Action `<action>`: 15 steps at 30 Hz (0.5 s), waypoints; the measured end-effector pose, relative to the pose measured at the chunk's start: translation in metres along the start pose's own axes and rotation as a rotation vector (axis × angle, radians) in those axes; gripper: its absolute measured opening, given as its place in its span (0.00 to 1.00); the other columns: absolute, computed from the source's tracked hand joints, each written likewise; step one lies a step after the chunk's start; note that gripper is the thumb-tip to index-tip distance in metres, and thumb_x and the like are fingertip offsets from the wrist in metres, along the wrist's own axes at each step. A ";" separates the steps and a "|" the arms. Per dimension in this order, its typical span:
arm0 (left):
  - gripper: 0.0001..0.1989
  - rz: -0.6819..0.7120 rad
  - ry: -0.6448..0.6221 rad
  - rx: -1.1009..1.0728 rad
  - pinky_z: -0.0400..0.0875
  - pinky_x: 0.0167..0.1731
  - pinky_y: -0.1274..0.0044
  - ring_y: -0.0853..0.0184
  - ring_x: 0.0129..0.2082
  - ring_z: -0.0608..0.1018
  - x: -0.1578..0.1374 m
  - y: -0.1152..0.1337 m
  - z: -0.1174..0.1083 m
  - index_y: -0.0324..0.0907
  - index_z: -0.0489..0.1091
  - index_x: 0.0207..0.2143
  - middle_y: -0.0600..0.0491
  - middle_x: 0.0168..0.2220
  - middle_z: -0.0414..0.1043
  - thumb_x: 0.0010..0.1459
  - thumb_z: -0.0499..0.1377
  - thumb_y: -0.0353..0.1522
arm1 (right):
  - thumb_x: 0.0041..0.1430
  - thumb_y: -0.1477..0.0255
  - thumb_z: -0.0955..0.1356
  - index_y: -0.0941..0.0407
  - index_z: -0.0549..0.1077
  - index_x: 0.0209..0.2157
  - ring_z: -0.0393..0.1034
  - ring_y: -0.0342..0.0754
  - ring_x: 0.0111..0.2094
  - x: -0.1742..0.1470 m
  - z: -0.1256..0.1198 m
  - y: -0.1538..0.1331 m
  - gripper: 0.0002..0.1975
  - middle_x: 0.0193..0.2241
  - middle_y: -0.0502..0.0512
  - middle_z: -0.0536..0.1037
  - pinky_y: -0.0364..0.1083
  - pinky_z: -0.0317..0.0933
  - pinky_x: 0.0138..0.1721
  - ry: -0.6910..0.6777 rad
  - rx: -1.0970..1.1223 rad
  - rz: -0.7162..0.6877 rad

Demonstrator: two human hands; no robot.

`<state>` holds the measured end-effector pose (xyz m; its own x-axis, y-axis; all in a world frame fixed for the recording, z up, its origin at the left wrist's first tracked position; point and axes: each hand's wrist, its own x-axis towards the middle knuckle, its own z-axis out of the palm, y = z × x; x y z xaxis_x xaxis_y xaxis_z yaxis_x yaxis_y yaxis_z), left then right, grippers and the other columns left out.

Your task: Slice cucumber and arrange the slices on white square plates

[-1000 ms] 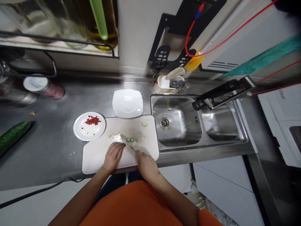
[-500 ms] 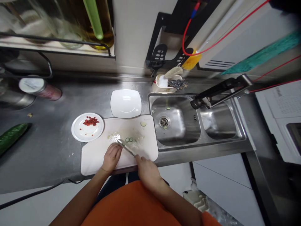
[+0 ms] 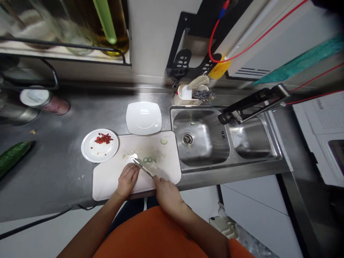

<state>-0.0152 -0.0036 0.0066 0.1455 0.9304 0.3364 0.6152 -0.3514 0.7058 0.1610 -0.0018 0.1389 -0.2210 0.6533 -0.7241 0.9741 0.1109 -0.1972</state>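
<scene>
My right hand (image 3: 167,193) is closed round the handle of a knife (image 3: 144,168), whose blade points up and left across the white cutting board (image 3: 111,181). Close against the blade, my left hand (image 3: 128,179) rests on the board with its fingers curled down; whatever lies under them is hidden. Two thin cucumber rings (image 3: 147,159) lie just beyond the blade. Another pale cucumber slice (image 3: 163,141) is near the board's far right corner. Wet bits are scattered over the middle of the board.
Behind the board stands a white square dish (image 3: 144,118). A round white plate (image 3: 87,152) with chopped red pieces (image 3: 103,138) overlaps the board's left corner. A whole cucumber (image 3: 14,156) lies far left. To the right are the steel sink (image 3: 206,157) and black faucet (image 3: 243,105).
The knife and my right hand have shifted very slightly left. My left hand stays in place, and the slices on the board lie as before.
</scene>
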 end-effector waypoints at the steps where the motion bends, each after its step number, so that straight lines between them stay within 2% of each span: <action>1: 0.06 -0.001 -0.001 0.001 0.70 0.47 0.68 0.66 0.40 0.75 0.000 0.000 0.000 0.41 0.70 0.35 0.51 0.34 0.74 0.57 0.54 0.26 | 0.59 0.83 0.54 0.57 0.65 0.45 0.72 0.51 0.35 0.001 0.000 0.000 0.17 0.35 0.58 0.75 0.45 0.62 0.31 0.003 -0.001 -0.003; 15: 0.07 -0.001 -0.018 0.020 0.70 0.47 0.68 0.66 0.41 0.74 0.001 0.001 -0.001 0.41 0.70 0.36 0.51 0.35 0.74 0.57 0.54 0.25 | 0.59 0.82 0.55 0.58 0.64 0.48 0.72 0.52 0.35 0.038 0.014 -0.008 0.17 0.35 0.59 0.75 0.45 0.61 0.31 0.058 0.011 -0.078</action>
<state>-0.0151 -0.0032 0.0083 0.1583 0.9327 0.3241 0.6308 -0.3480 0.6935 0.1444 0.0116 0.1041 -0.2928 0.6852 -0.6669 0.9533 0.1553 -0.2589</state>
